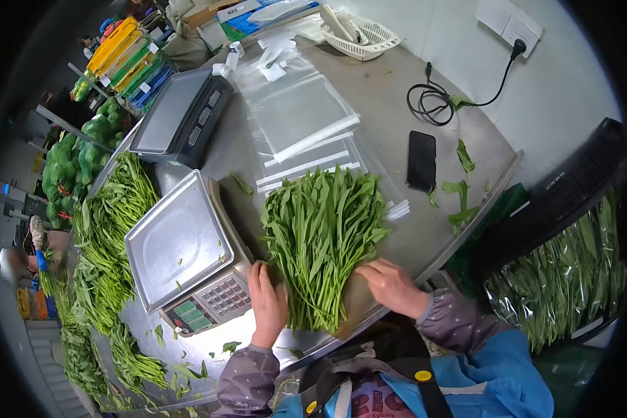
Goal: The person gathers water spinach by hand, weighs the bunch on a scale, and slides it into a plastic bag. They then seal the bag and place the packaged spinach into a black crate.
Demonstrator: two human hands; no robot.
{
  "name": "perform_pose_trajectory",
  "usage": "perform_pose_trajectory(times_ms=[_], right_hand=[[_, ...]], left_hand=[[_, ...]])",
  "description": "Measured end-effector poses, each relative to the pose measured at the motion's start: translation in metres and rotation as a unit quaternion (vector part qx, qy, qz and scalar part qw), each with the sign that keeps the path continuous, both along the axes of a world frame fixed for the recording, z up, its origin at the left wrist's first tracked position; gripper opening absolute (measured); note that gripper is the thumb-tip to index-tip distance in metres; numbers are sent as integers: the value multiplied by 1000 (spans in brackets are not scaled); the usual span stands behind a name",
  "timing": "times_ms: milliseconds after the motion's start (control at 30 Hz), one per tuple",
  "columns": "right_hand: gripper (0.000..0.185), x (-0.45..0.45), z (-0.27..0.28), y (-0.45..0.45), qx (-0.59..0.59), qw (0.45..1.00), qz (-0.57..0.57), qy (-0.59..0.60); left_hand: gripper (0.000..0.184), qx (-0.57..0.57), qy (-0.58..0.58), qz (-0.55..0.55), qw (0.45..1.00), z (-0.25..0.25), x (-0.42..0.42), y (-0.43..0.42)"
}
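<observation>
A bundle of leafy green stems (324,244) lies on the metal table in front of me, leaves pointing away and stems toward my body. My left hand (266,301) is at the bundle's left side, beside the scale's keypad, its fingers close together. At the right side of the stems is my right hand (391,284), its fingers bent near the bundle's edge; whether they pinch anything is hidden. Clear plastic bags (303,115) are stacked beyond the leaves, partly under them. To the left stands a scale (181,240) with a bare metal tray and a few leaf scraps on it.
Another scale (181,115) stands behind the first. More greens (108,251) are heaped at left. A phone (421,161), a black cable (428,101) and a white basket (369,42) lie on the table. Packed greens (564,279) fill a crate at right. Another person (17,263) is far left.
</observation>
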State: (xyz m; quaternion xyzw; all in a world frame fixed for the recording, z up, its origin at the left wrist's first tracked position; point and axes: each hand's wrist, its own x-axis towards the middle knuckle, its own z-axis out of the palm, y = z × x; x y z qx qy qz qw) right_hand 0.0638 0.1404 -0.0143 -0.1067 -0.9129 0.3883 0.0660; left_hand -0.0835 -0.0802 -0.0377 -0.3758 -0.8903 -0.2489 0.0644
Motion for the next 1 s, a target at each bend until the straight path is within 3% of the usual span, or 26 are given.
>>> perform_pose_trajectory(times_ms=[67,200,233,300,400,533,733,1000], right_hand=[[19,0,-9,25,143,972,119,145],[18,-14,-33,54,258,935,176,170],[18,-19,-35,59,258,935,174,169],[13,-30,-35,62,273,928,168,187],[6,-35,-6,45,302,913,162,222],[10,-3,34,7,341,904,160,205],[11,36,58,-46,323,916,171,167],[10,59,72,-92,327,917,150,174]], left_hand=[[50,-1,-56,26,998,2,-9,9],[45,-42,-162,77,983,-12,-32,19],[45,-69,-221,94,968,-13,-39,23],[46,-51,-225,88,969,-18,-48,25],[52,38,-284,36,957,-28,-63,24],[58,146,-317,-50,936,18,-53,33],[60,194,-388,-109,895,55,-39,32],[59,258,-448,-158,841,41,-34,25]])
